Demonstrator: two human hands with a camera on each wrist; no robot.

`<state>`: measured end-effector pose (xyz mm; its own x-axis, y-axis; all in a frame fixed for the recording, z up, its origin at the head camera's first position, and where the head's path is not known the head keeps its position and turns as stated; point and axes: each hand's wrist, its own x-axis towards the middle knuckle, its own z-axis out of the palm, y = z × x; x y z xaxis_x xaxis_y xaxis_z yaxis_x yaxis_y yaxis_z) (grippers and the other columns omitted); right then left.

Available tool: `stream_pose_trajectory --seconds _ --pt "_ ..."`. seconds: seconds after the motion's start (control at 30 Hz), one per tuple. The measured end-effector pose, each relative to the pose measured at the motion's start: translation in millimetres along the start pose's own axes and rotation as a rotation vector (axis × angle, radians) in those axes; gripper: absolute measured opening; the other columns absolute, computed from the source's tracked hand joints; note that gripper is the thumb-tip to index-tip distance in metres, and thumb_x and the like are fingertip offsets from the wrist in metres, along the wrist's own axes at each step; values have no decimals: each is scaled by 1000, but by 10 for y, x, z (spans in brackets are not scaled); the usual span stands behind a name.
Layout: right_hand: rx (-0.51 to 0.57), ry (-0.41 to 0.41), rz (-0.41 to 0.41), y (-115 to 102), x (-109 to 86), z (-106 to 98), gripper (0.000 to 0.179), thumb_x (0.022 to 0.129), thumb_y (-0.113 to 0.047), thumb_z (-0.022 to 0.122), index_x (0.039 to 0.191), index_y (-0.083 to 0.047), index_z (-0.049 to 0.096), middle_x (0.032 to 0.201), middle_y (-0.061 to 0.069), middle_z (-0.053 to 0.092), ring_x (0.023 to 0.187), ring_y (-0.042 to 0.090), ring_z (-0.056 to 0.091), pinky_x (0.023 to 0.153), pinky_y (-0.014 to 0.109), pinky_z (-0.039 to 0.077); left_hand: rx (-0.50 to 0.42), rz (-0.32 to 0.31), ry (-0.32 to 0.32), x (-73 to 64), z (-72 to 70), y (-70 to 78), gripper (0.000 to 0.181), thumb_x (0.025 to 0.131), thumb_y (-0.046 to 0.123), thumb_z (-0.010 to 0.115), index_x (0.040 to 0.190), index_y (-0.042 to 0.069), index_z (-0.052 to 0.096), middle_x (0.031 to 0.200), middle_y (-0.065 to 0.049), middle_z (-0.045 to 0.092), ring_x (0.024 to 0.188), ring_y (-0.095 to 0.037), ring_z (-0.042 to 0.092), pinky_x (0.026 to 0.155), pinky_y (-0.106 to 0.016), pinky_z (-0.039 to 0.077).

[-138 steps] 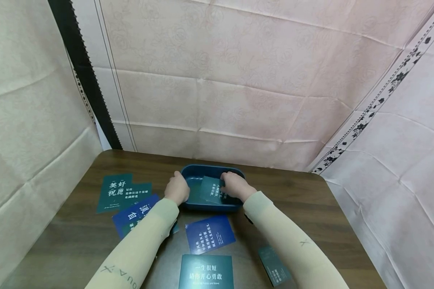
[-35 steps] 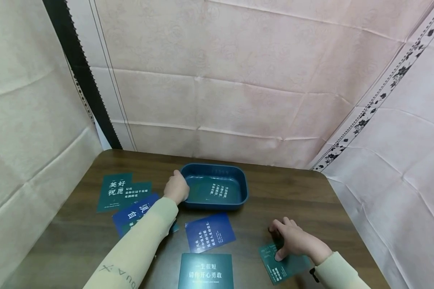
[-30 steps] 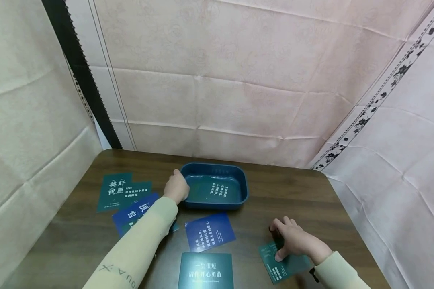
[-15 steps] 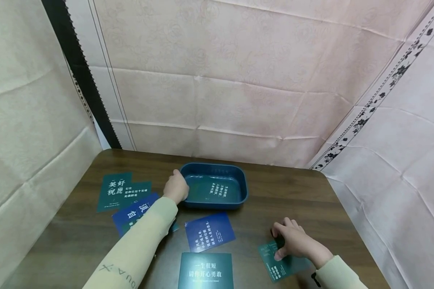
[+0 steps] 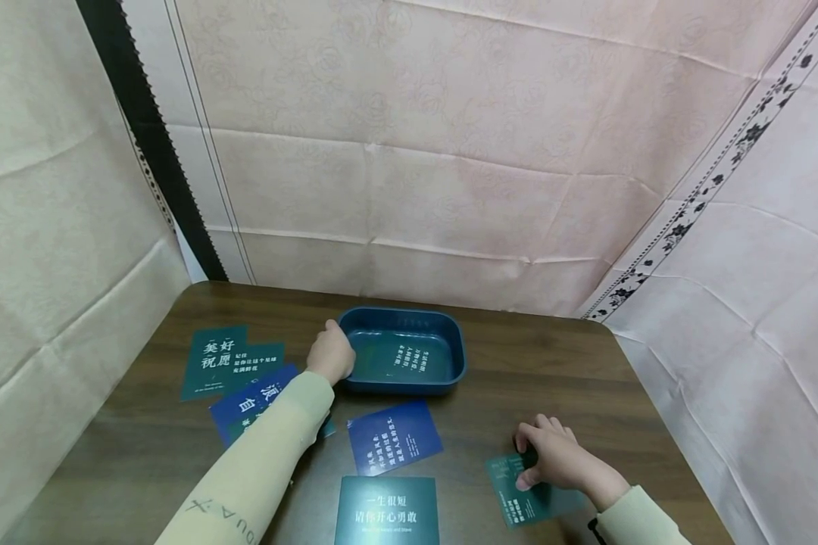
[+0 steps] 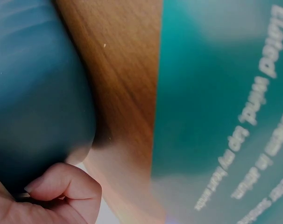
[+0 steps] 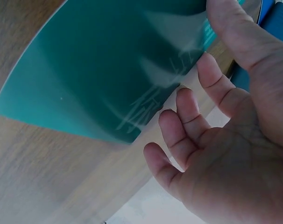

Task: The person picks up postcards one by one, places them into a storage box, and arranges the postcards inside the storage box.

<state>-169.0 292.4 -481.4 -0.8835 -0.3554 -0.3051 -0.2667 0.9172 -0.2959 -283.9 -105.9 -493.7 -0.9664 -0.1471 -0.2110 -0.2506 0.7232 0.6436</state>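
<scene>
My left hand (image 5: 331,354) grips the left end of a dark blue tray (image 5: 404,389); the left wrist view shows the curled thumb and finger (image 6: 62,186) at its rim. Inside the tray lies a green card (image 5: 388,359) with white writing. On the right of the table my right hand (image 5: 559,458) pinches another green card (image 5: 507,492) between thumb and fingertips at its edges. Up close in the right wrist view this card (image 7: 95,70) bows upward, and the other fingers are bent near its edge.
Several green and blue cards overlap at the left, among them a green one (image 5: 207,371) and a blue one (image 5: 238,412), partly under my left forearm. A blue card (image 5: 395,439) and a green card (image 5: 387,522) lie at the centre of the brown table (image 5: 129,454).
My right hand has left the tray, where a card now lies, and come to the green card on the right. That card has shifted slightly. The left hand stays on the tray.
</scene>
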Motion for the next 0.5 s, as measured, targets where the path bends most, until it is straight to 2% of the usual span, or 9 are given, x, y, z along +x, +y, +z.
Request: stream_pose_trajectory --seconds 0.5 --pt "-7 -18 -10 1 13 -31 50 60 -40 89 89 -17 55 89 0 45 88 23 41 78 49 37 3 -4 3 7 6 -5 65 96 12 55 145 -5 16 126 -30 48 101 -40 58 86 -57 49"
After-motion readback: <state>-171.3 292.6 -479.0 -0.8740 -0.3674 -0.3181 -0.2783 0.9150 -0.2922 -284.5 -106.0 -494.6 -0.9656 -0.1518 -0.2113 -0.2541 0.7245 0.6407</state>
